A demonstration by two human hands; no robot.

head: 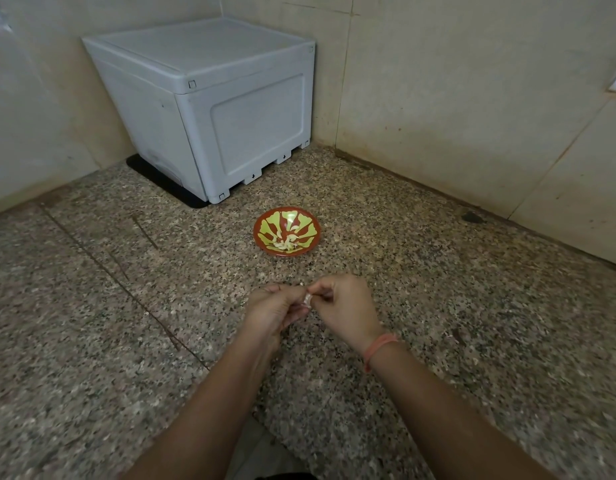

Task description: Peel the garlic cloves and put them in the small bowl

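A small red bowl [265,225] with a yellow-green pattern stands on the speckled granite counter, with several pale peeled garlic cloves [285,244] lying in its near part. In front of the bowl my two hands meet above the counter. My left hand [273,311] and my right hand [344,306] both pinch one small white garlic clove [307,299] between their fingertips. Most of the clove is hidden by the fingers. An orange band circles my right wrist.
A grey plastic box [209,109] stands on a black mat in the far corner behind the bowl. Beige tiled walls close the counter at the back and right. A small dark object [472,217] lies by the right wall. The counter's front edge [265,424] runs below my forearms.
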